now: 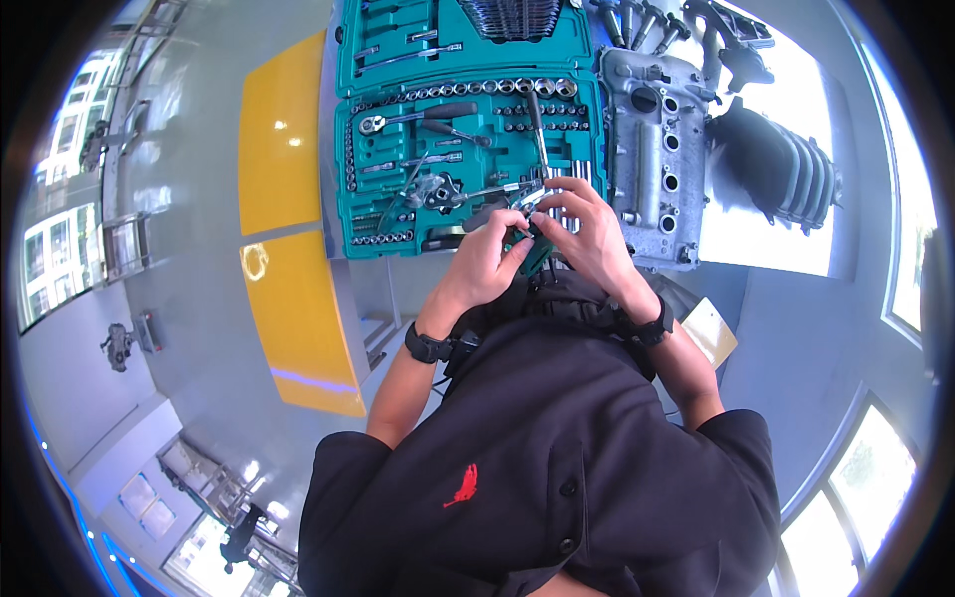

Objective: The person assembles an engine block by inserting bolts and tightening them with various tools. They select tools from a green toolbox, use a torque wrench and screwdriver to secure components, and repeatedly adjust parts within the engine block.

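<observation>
My left hand (487,257) and my right hand (595,241) meet over the near edge of a teal tool case (398,87). Both have thumb and fingers pinched together around something small and dark, which my fingertips mostly hide. Just beyond my fingers, a long-handled tool (538,124) lies across the case. A metal part with a rounded, holed body (435,191) rests on the tools to the left of my hands. Farther up in the case sits a ratchet (372,124), below a row of sockets (465,90).
Right of the case lies a grey metal engine cover (647,149) with round holes. Beyond it is a black ribbed manifold (786,174). Several dark ignition coils (649,25) lie at the far edge. Two yellow panels (284,149) stand at the left.
</observation>
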The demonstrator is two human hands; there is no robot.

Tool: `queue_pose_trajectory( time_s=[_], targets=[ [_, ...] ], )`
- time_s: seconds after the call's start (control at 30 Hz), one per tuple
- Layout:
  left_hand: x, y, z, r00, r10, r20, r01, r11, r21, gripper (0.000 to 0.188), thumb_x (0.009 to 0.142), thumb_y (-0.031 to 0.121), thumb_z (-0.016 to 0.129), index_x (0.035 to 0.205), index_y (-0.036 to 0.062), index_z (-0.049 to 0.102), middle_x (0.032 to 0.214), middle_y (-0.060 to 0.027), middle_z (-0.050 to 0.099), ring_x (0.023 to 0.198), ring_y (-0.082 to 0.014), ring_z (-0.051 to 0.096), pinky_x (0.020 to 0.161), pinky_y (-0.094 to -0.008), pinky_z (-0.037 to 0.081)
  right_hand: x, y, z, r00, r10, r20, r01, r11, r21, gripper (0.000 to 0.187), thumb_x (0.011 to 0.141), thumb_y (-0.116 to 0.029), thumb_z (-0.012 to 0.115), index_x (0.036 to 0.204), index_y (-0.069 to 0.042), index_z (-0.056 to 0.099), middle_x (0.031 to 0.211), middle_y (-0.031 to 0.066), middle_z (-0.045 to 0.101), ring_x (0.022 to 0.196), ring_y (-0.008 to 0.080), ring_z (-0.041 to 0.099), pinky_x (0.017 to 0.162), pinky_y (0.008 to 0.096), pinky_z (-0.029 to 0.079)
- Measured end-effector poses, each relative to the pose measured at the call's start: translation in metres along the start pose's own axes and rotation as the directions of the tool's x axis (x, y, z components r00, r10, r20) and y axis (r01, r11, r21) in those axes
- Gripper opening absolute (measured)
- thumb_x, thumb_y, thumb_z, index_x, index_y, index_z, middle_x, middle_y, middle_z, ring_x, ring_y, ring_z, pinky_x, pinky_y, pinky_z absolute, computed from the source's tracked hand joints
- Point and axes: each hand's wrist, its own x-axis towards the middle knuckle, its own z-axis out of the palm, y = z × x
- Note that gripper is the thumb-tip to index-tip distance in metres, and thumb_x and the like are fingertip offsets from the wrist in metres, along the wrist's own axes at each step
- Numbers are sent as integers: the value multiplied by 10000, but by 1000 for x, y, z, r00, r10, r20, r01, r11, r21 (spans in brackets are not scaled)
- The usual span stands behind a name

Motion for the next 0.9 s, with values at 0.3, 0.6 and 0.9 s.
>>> queue_pose_trajectory(
  time_s=[0.3, 0.6, 0.9],
  targets=[
    [10, -4, 5, 997, -74, -7, 74, 996, -50, 281, 918, 120, 637, 1118, 42, 456, 946, -177, 646, 754, -371, 638, 628, -402, 492, 6, 6, -12, 995, -72, 70, 57, 979, 194, 204, 778, -146, 747, 930, -38, 665, 1270, 162, 554, 1177, 320, 557, 985, 420, 443],
    [15, -19, 9, 999, -49, -24, 45, 988, -148, 312, 924, 168, 654, 1132, 29, 468, 901, -158, 652, 763, -295, 671, 668, -372, 520, 15, 11, -23, 941, -327, 86, 332, 941, -58, 206, 795, -146, 742, 965, -66, 659, 1238, 115, 592, 1160, 327, 549, 954, 430, 463],
    [29, -20, 6, 999, 31, 22, -30, 999, -22, 281, 941, 171, 622, 1115, 28, 454, 779, -79, 591, 620, -122, 556, 566, -281, 438, 27, 36, -24, 917, -367, -154, 367, 930, -28, 77, 818, -36, 674, 879, -34, 627, 1033, 94, 648, 1001, 299, 596, 872, 399, 458]
  ],
)
